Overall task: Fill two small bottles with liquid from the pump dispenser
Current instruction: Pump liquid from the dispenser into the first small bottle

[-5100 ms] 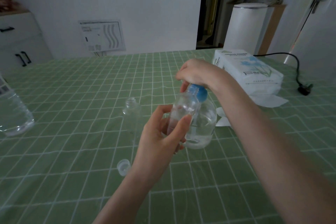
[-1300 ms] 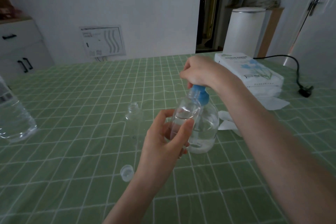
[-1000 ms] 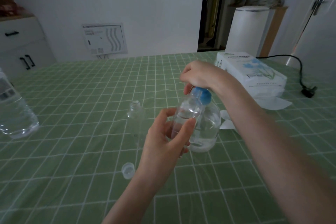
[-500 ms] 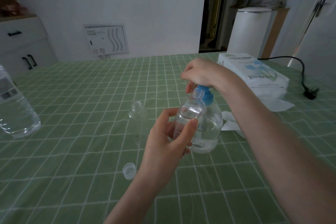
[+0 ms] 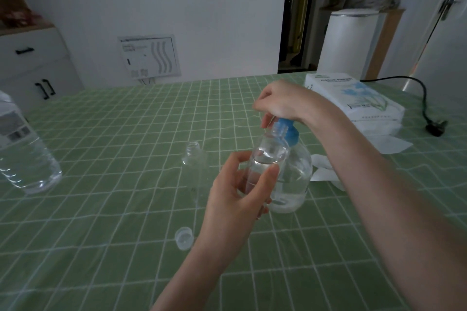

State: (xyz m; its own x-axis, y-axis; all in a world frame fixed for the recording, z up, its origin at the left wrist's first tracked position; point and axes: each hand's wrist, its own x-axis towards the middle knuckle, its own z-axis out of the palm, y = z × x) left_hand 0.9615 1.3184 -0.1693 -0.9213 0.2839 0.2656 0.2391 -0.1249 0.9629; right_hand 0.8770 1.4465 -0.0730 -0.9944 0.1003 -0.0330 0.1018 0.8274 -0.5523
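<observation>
Head view gives me the green checked table filling most of the scene, and I'm reading it from big to small. Far right sits a white tissue pack, with a black power cord beyond it at the right edge. At the left edge stands a large clear water bottle. Centre stage is the pump dispenser, round, clear, part full, standing on the table. My right hand is curled closed over its blue pump head, covering the top from above. My left hand is wrapped around one small bottle, thumb and fingers gripping its body, holding it just in front of the dispenser with its open neck up by the blue head; clear liquid shows inside it. The second small bottle stands upright and uncapped on the table just left of that, untouched. Nearest me, a little clear cap lies on the cloth by my left wrist.
</observation>
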